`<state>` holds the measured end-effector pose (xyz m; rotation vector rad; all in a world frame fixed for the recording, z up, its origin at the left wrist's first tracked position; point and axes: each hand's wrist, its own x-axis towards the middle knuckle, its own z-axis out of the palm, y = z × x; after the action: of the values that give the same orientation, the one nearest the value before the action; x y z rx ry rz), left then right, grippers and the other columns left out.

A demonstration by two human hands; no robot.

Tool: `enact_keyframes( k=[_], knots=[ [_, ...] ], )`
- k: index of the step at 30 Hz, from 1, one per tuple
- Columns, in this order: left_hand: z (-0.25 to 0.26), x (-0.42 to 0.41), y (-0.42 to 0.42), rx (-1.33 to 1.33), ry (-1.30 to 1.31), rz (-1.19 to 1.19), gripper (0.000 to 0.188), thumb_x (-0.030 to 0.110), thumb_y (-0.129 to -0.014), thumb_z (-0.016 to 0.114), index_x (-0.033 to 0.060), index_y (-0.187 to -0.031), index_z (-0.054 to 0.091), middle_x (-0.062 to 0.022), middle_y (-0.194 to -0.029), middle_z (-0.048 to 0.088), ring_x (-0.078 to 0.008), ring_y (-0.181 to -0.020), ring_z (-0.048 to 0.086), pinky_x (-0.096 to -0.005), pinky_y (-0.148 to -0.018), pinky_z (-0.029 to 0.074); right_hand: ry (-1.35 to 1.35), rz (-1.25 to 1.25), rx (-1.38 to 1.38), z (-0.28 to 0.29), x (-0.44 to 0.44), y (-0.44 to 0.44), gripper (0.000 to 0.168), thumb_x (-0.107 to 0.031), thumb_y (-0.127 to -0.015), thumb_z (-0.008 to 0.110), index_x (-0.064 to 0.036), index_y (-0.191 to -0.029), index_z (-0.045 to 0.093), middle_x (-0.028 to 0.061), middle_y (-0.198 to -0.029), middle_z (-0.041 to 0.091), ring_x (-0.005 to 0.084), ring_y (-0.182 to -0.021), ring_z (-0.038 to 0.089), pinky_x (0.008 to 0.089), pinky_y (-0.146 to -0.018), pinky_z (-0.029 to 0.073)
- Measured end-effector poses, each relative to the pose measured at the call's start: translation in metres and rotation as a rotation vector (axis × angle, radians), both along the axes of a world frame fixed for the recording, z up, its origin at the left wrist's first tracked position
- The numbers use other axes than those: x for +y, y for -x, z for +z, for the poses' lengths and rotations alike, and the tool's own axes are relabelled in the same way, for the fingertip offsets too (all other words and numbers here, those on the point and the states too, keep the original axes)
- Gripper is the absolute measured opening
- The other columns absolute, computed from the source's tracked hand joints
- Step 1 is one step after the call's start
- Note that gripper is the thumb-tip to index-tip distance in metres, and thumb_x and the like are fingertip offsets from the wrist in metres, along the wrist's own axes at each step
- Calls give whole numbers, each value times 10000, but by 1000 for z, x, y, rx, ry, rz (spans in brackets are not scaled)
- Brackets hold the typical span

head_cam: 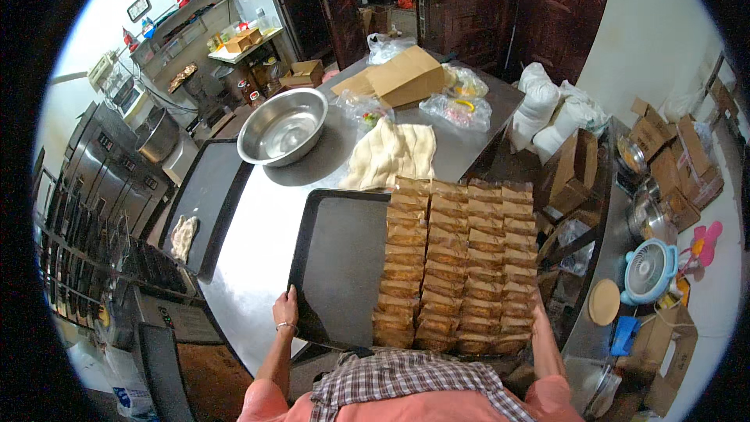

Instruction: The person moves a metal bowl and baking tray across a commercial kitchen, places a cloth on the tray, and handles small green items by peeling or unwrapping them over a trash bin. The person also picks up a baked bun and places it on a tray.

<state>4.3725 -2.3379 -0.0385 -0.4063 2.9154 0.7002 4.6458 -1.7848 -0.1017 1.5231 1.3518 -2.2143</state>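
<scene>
My left hand (285,308) grips the left rim of a large dark baking tray (343,258). On the right side my right hand (535,305) holds the tray's other edge, its fingers largely hidden by the packets. Rows of small brown packaged baked goods (457,264) fill the tray's right part, while its left part is bare. Just beyond the tray lies a folded pale cloth (389,155) on the steel table (252,246). A wide stainless steel basin (284,126) stands at the back left of the tray.
A second dark tray (211,199) with a crumpled cloth (184,238) sits at the table's left edge. Cardboard (407,76) and plastic bags (457,110) lie at the back. White sacks (536,99) and boxes are on the right, near a blue fan (650,272). Racked trays stand left.
</scene>
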Motion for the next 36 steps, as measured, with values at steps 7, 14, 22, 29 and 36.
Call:
enact_keyframes(
  k=[7, 14, 22, 29, 36],
  knots=[
    [-19, 74, 78, 3, 60, -127, 547, 485, -852, 359, -4, -809, 600, -247, -807, 587, -408, -782, 554, -458, -687, 420, 36, -87, -28, -10, 49, 18, 520, -422, -871, 427, -108, -1275, 334, 125, -1246, 367, 265, -1090, 418, 460, -819, 423],
    [-5, 119, 131, -39, 34, -104, 523, 468, -851, 371, -3, -812, 596, -239, -814, 587, -406, -791, 553, -458, -688, 417, 64, -63, -51, -14, 108, 91, 503, -416, -874, 427, -94, -1255, 362, 127, -1220, 396, 260, -1061, 447, 453, -797, 440],
    [-18, 160, 158, 2, 44, -29, 509, 436, -872, 346, -11, -823, 585, -232, -827, 590, -404, -790, 550, -454, -686, 416, 109, -1, -87, -31, 188, 174, 486, -410, -878, 427, -79, -1233, 395, 130, -1191, 429, 254, -1027, 480, 445, -772, 460],
    [-26, 209, 167, -8, -113, 74, 436, 371, -869, 410, -36, -834, 563, -233, -790, 575, -387, -733, 536, -406, -647, 406, 127, 110, -116, -49, 277, 266, 474, -405, -882, 427, -65, -1213, 423, 132, -1165, 458, 249, -997, 509, 438, -750, 477],
    [-25, 243, 166, 66, -130, 244, 387, 325, -845, 467, -43, -859, 586, -218, -754, 587, -339, -695, 557, -387, -630, 404, 174, 176, -125, -88, 338, 349, 465, -399, -885, 427, -51, -1193, 452, 134, -1139, 487, 244, -967, 537, 430, -728, 494]
  ],
)
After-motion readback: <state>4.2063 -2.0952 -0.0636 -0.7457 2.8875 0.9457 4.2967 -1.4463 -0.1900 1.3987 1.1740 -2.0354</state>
